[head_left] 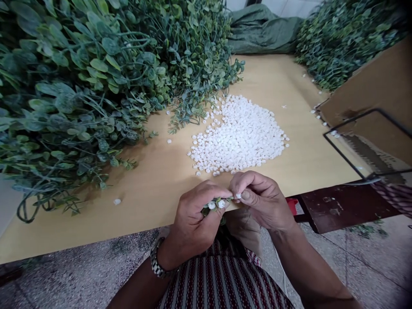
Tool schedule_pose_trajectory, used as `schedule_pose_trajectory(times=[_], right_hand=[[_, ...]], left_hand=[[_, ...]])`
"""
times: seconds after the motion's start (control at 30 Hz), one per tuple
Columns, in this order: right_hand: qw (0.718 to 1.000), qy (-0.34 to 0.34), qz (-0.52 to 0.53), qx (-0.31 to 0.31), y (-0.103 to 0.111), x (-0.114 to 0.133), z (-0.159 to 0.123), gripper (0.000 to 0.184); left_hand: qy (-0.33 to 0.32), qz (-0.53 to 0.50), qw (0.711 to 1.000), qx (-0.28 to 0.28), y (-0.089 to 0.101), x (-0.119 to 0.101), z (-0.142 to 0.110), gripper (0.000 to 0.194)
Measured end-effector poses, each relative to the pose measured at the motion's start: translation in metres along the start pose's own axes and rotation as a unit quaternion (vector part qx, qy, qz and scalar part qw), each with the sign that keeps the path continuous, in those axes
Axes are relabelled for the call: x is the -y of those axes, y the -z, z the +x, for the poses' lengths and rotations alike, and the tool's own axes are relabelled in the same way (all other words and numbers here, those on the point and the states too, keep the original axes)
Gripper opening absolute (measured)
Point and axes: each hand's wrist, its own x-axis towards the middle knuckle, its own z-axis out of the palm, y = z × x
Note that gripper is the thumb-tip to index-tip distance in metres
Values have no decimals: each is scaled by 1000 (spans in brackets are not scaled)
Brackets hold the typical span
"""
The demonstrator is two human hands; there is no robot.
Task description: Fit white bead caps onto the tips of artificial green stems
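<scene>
Near the table's front edge, my left hand (198, 214) is closed around a small artificial green sprig (206, 210). White flower heads (216, 204) show on it between thumb and fingers; the rest of the sprig is mostly hidden by the hand. My right hand (262, 197) pinches one small white flower bead (238, 196) between thumb and forefinger, right beside the sprig's tip. Whether bead and tip touch, I cannot tell. Just beyond both hands lies a broad heap of the same white beads (241, 133).
Large piles of artificial greenery (80, 86) fill the left side, with another pile (350, 43) at the back right. A green cloth sack (264, 30) lies at the back. Cardboard (373, 103) and a black wire frame (344, 156) stand at the right edge of the tan table (144, 184).
</scene>
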Motion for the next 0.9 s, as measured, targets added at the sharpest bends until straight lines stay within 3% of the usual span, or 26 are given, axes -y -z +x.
schedule_pose_trajectory(times=[0.2, 0.9], right_hand=[[999, 5, 30, 15, 1, -2, 1, 7], [999, -14, -1, 39, 6, -4, 0, 7]], left_hand=[[35, 51, 998, -11, -2, -8, 0, 12], [2, 16, 1000, 10, -2, -2, 3, 14]])
